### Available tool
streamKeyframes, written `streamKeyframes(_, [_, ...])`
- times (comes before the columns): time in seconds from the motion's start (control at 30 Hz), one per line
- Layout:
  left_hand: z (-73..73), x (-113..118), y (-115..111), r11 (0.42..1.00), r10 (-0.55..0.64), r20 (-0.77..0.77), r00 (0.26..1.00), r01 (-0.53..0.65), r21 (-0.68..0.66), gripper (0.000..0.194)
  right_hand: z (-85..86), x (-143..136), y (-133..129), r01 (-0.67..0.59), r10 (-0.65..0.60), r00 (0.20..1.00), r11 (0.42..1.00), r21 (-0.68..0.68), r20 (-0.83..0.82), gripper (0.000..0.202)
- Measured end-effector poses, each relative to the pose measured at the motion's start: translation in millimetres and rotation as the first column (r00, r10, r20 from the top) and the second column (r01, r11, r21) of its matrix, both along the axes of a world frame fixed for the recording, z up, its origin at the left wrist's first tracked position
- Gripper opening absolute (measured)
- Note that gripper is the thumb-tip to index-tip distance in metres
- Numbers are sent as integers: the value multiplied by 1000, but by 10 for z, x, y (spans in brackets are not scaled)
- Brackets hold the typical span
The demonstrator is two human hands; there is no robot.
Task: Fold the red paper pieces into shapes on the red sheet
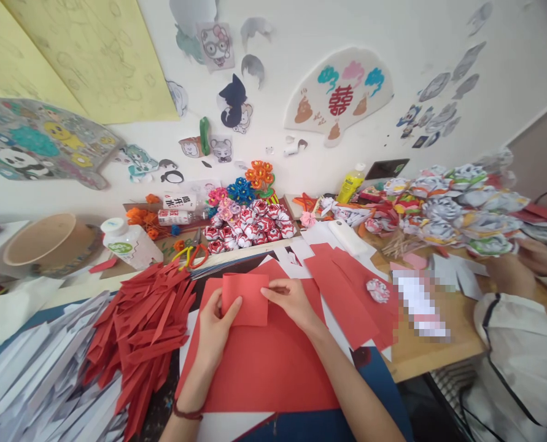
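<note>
A small folded piece of red paper is held up between both hands. My left hand pinches its left side, thumb in front and fingers behind. At its upper right edge, my right hand pinches the paper between thumb and fingertips. Beneath them lies a large red paper sheet over white sheets. A pile of folded red paper strips is left of my left hand, beside many folded white strips.
Scissors, a white bottle and red-and-white paper flowers stand behind. More red sheets lie to the right. A co-worker's white sleeve and hands are at the far right, near bundled paper flowers.
</note>
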State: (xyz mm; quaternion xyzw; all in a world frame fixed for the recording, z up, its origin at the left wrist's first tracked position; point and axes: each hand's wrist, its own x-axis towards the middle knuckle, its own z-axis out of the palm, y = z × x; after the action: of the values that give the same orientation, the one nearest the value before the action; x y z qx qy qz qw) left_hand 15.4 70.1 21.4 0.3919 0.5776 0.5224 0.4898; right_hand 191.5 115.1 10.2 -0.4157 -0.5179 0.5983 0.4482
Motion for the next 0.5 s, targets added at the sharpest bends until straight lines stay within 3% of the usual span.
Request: streamKeyframes(0.5, [37, 16, 0, 999, 48, 34, 998, -48, 22, 48, 35, 23, -26, -42, 42, 999, 999, -4, -32, 24])
